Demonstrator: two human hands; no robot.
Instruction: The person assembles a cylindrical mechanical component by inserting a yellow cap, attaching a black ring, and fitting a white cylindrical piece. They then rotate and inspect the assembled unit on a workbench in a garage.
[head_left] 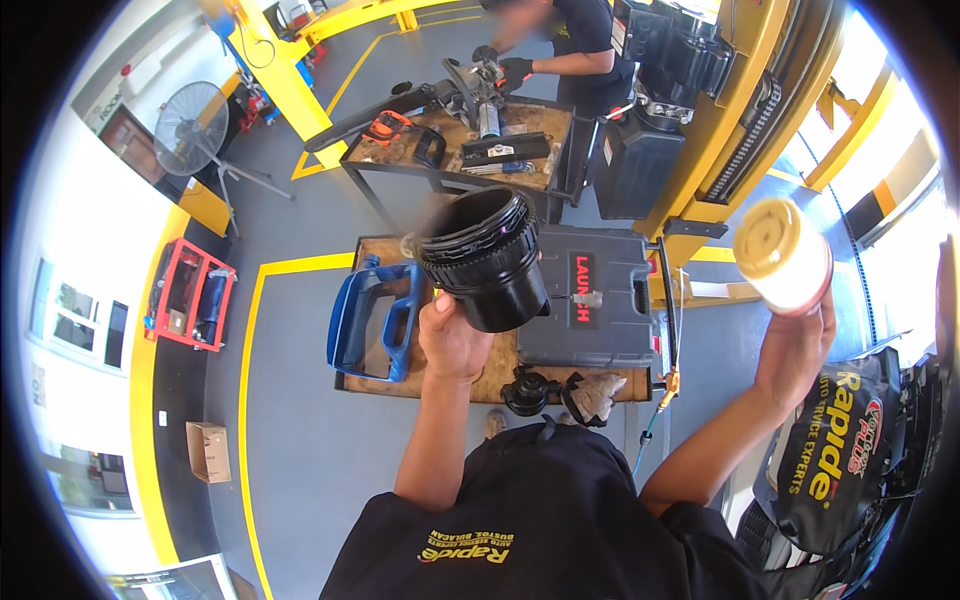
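I've got left hand [455,345] gripping a black canister [492,288] mouth-up, long axis tipped slightly left, right hand [798,345] holding a white cylinder [803,280] tan-end-up.

Two bare hands [455,343] [796,345], one black canister [488,268], one white cylinder [785,258], two carts [499,378], one pedestal fan [191,128]
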